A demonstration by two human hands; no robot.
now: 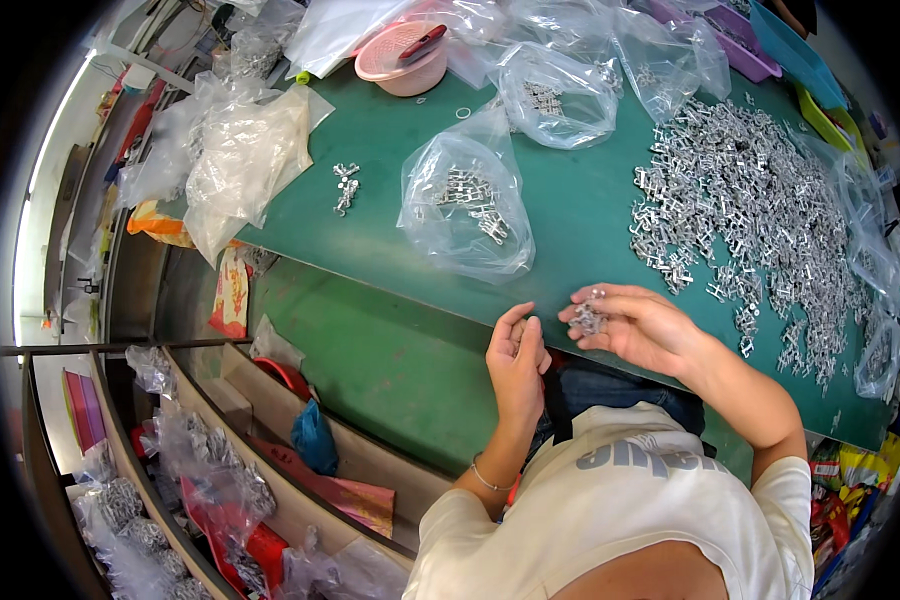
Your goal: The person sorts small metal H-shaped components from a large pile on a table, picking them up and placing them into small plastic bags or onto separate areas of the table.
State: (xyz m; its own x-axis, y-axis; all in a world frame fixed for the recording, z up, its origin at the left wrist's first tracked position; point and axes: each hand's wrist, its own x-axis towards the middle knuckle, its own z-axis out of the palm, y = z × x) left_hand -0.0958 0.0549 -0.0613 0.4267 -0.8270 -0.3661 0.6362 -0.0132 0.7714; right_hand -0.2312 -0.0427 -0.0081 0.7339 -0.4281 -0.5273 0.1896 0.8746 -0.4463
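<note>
The small silver metal fittings (589,314) are in the person's right hand (642,325), which grips them as a loose cluster between thumb and fingers, above the near edge of the green table (580,220). I find no common long axis in this cluster. From it, the nearest clear plastic bag (440,243) lies ahead and to the left, its long axis going away from the person, its rounded end nearer. The left hand (519,345) is closer to this bag than the right hand, but apart from it. Its fingers are curled inward; I cannot tell if they hold something.

To the right of both hands I see the wide pile of fittings (760,190). Beyond the bag, there is 1 further plastic bag (575,132) and a pink basket (400,75); a few loose fittings (346,188) lie to the left.

The fingers partly hide the held pieces, so I cannot count them. I also cannot make out where the bag's mouth is, because the thin plastic shines and folds.
</note>
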